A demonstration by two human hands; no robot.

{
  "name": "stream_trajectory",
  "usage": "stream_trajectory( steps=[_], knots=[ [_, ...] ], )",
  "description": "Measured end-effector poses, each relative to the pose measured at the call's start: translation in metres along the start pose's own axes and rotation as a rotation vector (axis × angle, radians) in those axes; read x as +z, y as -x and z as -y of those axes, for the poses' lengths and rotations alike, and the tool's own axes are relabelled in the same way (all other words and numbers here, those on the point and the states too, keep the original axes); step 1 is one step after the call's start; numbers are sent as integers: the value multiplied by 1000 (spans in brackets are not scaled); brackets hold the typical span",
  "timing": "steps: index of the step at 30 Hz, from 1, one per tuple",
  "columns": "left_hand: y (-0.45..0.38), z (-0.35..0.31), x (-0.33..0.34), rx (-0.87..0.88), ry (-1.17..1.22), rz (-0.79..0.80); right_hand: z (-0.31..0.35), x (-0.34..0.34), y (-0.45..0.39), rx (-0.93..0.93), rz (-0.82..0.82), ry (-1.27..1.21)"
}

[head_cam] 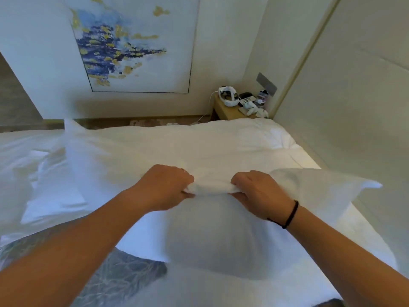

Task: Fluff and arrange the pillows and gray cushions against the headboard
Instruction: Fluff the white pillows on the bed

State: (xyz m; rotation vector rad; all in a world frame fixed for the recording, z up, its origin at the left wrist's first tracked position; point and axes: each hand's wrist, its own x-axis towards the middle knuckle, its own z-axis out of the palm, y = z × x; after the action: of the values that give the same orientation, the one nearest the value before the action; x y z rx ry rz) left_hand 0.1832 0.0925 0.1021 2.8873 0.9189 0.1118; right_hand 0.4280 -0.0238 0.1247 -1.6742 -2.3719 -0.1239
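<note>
White bed [254, 140] fills the room below a blue and gold painting [132, 45]. Across it lies a white pillow [217, 238], its bunched top edge clenched by the left hand [163, 187] and right hand [261, 193]. Beyond, a bedside table [228, 113] carries a headset [228, 96].

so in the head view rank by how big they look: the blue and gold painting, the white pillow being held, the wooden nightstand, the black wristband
1. White pillow, though it's nearest the camera
2. Blue and gold painting
3. Wooden nightstand
4. Black wristband
</note>
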Motion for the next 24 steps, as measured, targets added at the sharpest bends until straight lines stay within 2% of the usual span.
stream_trajectory(
  steps=[5, 8, 10, 13, 15, 18, 21, 24],
  knots=[
    [-49, -122, 38, 75, -41, -153, -89, -17, 87, 120, 10, -7],
    [-88, -182, 72, 96, -81, -169, -154, -6, 137, 158, -13, -47],
    [-120, -216, 103, 29, -70, -112, -202, 13, 168, 174, 8, -72],
    [-151, -246, 141, -162, -5, 107, -257, 47, 205, 231, 128, -134],
    [-162, -254, 153, -227, -34, 213, -279, 61, 219, 230, 152, -200],
    [-167, -255, 155, -345, -59, 276, -298, 70, 214, 129, 163, -189],
    [-165, -248, 154, -446, -35, 359, -306, 76, 198, 148, 256, -170],
    [-166, -249, 156, -471, -62, 349, -309, 91, 189, 149, 371, -128]
  ],
)
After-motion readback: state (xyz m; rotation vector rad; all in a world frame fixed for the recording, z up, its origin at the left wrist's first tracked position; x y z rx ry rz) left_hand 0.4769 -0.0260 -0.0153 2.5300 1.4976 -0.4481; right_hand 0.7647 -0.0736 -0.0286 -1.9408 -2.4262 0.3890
